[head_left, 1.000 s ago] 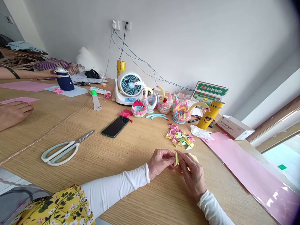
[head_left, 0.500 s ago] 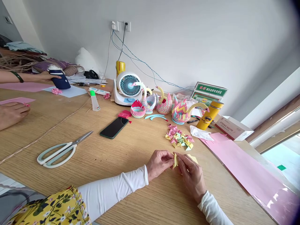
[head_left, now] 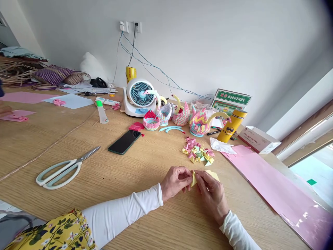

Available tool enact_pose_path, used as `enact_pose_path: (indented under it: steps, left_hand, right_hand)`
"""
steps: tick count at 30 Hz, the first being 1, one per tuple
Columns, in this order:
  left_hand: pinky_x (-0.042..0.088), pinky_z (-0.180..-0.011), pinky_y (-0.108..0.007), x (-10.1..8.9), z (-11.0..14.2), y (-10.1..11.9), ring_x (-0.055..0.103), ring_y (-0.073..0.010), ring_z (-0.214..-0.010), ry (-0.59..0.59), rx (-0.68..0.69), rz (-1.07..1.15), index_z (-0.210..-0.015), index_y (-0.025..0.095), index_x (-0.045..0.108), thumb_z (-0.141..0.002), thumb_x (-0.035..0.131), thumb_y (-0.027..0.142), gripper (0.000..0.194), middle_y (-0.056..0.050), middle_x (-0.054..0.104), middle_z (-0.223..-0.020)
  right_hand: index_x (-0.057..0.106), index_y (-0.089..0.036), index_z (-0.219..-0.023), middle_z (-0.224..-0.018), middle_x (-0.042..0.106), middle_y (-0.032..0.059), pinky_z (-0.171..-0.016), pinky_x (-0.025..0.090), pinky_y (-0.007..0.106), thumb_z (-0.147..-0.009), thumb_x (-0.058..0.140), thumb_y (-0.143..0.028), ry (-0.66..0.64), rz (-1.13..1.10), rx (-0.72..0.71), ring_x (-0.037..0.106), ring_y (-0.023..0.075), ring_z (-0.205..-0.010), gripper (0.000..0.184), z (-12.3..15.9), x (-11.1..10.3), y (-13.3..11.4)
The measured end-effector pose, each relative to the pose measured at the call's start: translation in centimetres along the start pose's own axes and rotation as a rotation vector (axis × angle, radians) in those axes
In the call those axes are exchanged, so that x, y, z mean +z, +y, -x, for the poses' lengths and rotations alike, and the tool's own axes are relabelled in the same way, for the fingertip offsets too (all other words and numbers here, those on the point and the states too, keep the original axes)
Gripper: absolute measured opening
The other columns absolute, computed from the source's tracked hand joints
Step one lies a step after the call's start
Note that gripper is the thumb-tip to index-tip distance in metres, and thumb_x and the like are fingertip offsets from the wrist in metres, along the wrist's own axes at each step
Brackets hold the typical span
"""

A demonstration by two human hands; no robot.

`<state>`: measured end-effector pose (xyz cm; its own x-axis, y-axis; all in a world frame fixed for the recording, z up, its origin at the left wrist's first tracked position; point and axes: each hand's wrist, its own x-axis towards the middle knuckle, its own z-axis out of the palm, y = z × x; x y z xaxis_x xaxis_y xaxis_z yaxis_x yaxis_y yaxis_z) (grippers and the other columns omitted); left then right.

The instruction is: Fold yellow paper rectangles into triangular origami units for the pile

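Between my fingertips is a small folded yellow paper piece [head_left: 194, 178]. My left hand [head_left: 175, 182] pinches its left side, and my right hand [head_left: 212, 192] grips it from the right with thumb and fingers. More yellow paper [head_left: 213, 174] shows just behind my right hand, partly covered by it. Just beyond my hands lies a loose pile of folded paper triangles [head_left: 197, 151] in pink, yellow and pale green. Several paper swans [head_left: 200, 123] built from such pieces stand farther back, beside a round pink paper basket [head_left: 151, 121].
Scissors [head_left: 66, 170] and a black phone [head_left: 124, 142] lie to the left. Behind are a small fan [head_left: 140, 95], a glue bottle [head_left: 102, 113] and a yellow flask [head_left: 231, 126]. Pink sheets [head_left: 270, 187] cover the right side. A co-worker's blurred hand [head_left: 5, 110] shows at the far left edge.
The co-worker's arm and the dark blue bottle have left view at the left. My view has shifted slightly. My hands keep hold of the yellow paper in nearly the same place.
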<state>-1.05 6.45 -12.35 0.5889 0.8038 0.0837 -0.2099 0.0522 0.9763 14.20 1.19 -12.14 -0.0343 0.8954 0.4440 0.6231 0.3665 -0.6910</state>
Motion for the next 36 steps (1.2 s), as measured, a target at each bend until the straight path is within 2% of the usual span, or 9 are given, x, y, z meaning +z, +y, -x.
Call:
enact_pose_path:
  steps: [6,11,17,21,26,32,36]
  left_hand:
    - [0.04,-0.039,-0.017,0.0,0.0,-0.1,0.052,-0.0091,-0.047,-0.024,-0.017,-0.019,-0.077,0.01,0.062,-0.069,0.07,0.045,0.037,0.0,0.056,-0.054]
    - [0.04,-0.038,-0.018,0.2,0.0,-0.4,0.052,-0.009,-0.046,-0.001,-0.015,-0.025,-0.074,0.011,0.059,-0.069,0.07,0.044,0.035,0.001,0.055,-0.055]
    - [0.04,-0.039,-0.017,0.3,0.1,-0.1,0.053,-0.0089,-0.046,-0.007,-0.037,-0.009,-0.074,0.011,0.059,-0.068,0.071,0.047,0.038,0.001,0.055,-0.054]
    - [0.042,-0.038,-0.018,0.4,0.2,0.3,0.056,-0.0094,-0.047,-0.057,-0.102,0.071,-0.083,0.011,0.058,-0.067,0.069,0.052,0.045,0.0,0.057,-0.065]
    - [0.045,-0.041,-0.02,0.3,0.3,0.5,0.061,-0.0113,-0.052,-0.154,-0.21,0.155,-0.082,0.011,0.056,-0.067,0.068,0.054,0.047,-0.006,0.064,-0.079]
    - [0.047,-0.045,-0.022,0.4,0.3,0.5,0.063,-0.0138,-0.054,-0.106,-0.16,0.122,-0.081,0.01,0.057,-0.066,0.071,0.052,0.046,-0.005,0.065,-0.07]
    - [0.048,-0.046,-0.022,0.4,0.4,0.6,0.064,-0.0146,-0.053,-0.117,-0.145,0.097,-0.082,0.011,0.056,-0.069,0.069,0.051,0.044,-0.005,0.065,-0.07]
  right_hand:
    - [0.065,-0.016,-0.094,-0.057,0.059,-0.0011,-0.047,0.044,0.022,-0.094,0.043,-0.034,0.001,-0.006,0.034,0.052,0.0118,-0.047,0.029,0.0,-0.3,0.1]
    - [0.06,-0.017,-0.081,-0.053,0.056,-0.0021,-0.045,0.044,0.021,-0.092,0.046,-0.035,0.02,0.043,-0.014,0.052,0.0117,-0.044,0.025,0.0,-0.4,-0.2]
    - [0.058,-0.018,-0.084,-0.057,0.058,-0.0015,-0.044,0.042,0.021,-0.093,0.043,-0.031,0.044,0.151,-0.059,0.052,0.0115,-0.045,0.022,0.1,-0.3,-0.1]
    - [0.056,-0.019,-0.083,-0.058,0.059,-0.0018,-0.046,0.043,0.019,-0.094,0.043,-0.032,0.084,0.161,-0.036,0.053,0.0106,-0.045,0.022,0.1,-0.2,0.0]
    - [0.055,-0.019,-0.085,-0.057,0.059,-0.0031,-0.048,0.043,0.019,-0.094,0.042,-0.03,0.12,0.161,-0.037,0.053,0.0103,-0.046,0.019,0.2,-0.3,0.0]
    - [0.056,-0.019,-0.088,-0.062,0.062,-0.0012,-0.05,0.045,0.02,-0.094,0.042,-0.03,0.114,0.17,-0.07,0.055,0.0109,-0.048,0.019,0.2,-0.2,0.1]
    - [0.056,-0.019,-0.088,-0.065,0.063,-0.0003,-0.05,0.045,0.02,-0.094,0.041,-0.03,0.13,0.191,-0.076,0.056,0.0111,-0.05,0.019,0.2,-0.2,0.1]
